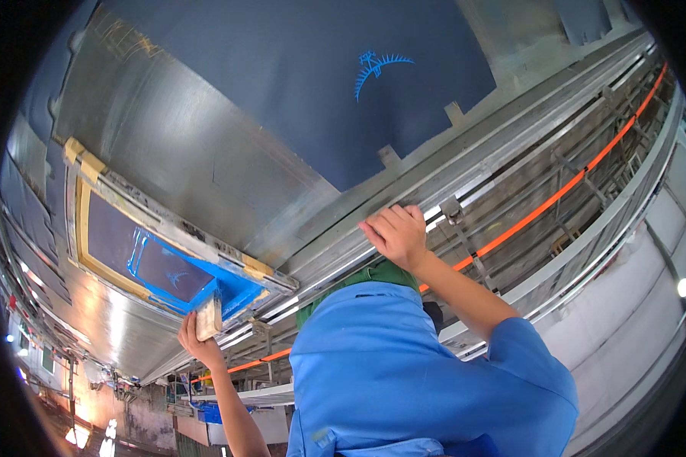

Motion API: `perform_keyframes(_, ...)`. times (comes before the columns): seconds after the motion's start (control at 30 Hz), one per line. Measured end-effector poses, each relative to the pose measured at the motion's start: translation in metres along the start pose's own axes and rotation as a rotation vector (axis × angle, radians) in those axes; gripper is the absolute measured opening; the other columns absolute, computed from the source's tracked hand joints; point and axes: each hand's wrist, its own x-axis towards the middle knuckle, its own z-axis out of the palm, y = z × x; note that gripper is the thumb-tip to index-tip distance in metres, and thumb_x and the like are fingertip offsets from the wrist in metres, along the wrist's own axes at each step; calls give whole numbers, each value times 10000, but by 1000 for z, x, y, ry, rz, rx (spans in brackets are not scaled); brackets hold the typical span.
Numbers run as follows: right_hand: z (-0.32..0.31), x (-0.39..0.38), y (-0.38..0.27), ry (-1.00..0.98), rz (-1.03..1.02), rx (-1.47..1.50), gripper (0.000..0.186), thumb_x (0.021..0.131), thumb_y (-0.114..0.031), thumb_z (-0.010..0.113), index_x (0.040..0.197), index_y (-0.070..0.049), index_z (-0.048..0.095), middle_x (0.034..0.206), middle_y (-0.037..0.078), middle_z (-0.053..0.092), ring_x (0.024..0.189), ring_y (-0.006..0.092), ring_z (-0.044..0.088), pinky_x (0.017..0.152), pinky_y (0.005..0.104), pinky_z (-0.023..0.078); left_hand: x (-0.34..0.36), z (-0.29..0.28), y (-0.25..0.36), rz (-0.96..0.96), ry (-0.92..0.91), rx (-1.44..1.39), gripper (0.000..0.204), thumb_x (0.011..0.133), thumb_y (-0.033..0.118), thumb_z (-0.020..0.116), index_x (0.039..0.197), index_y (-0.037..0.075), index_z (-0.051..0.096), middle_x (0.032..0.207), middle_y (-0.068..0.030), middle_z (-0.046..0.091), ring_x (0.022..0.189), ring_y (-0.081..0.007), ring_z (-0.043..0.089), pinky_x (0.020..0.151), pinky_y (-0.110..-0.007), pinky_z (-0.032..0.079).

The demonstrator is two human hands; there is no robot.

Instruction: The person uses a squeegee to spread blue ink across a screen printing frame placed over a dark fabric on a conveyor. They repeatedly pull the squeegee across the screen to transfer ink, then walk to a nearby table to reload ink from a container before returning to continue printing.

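Squeegee (pixel 209 317): wooden-handled block, pale wood, held at the near edge of the screen frame, touching the blue ink patch.
Screen frame (pixel 177 228): rectangular printing frame with taped yellow-tan borders, lay flat on the long dark blue cloth; mesh window showed wet blue ink (pixel 229 286) toward the squeegee end.
Left hand (pixel 194 339): clenched around the squeegee from below, fingers wrapped on the wood, thumb side up.
Right hand (pixel 396 234): fingers curled down, resting on the metal rail (pixel 434 202) at the surface edge; holding nothing, pressing or bracing only.
Surface: long print table running off to both sides, covered with dark blue fabric (pixel 305 99); a light blue printed motif (pixel 377 67) sat on the fabric well apart from the frame.
Rail side: grey metal channels and an orange strip (pixel 556 198) ran alongside the surface.
Person: blue short-sleeved shirt (pixel 404 373), green bit at the collar.
Handling, squeegee: judged light, stiff, rigid wood with a softer blade edge; ink end likely slippery, so grip belonged on the dry wooden back, across its width.
Handling, frame: judged stiff but mesh fragile; take it by the taped borders, not the mesh.
Background: dim workshop aisle, lamps far off, details too small to tell.
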Motion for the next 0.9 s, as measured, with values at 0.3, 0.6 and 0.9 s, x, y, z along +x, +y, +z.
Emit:
perform_keyframes(0.3,-3,3,4,-76,8,-21,160,808,-296,813,823,-211,678,711,-76,553,661,111,528,710,301,335,13,-12,20,-91,-135,8,363,870,92,640,1229,66,689,1276,-104,659,1176,-331,566,1045,-457,403)
perform_keyframes(0.6,-2,3,1,-55,-15,-10,164,801,-293,817,834,-216,676,746,-89,591,665,107,542,708,300,341,15,-16,15,-79,-127,15,351,865,59,660,1215,54,688,1265,-109,664,1174,-330,576,1036,-458,411)
perform_keyframes(0.9,3,-9,4,-14,-53,33,133,842,-212,771,804,-137,667,718,28,566,699,245,561,688,405,384,-16,15,-3,-17,80,17,448,720,28,624,1155,71,724,1152,-129,727,1127,-332,633,992,-452,439)
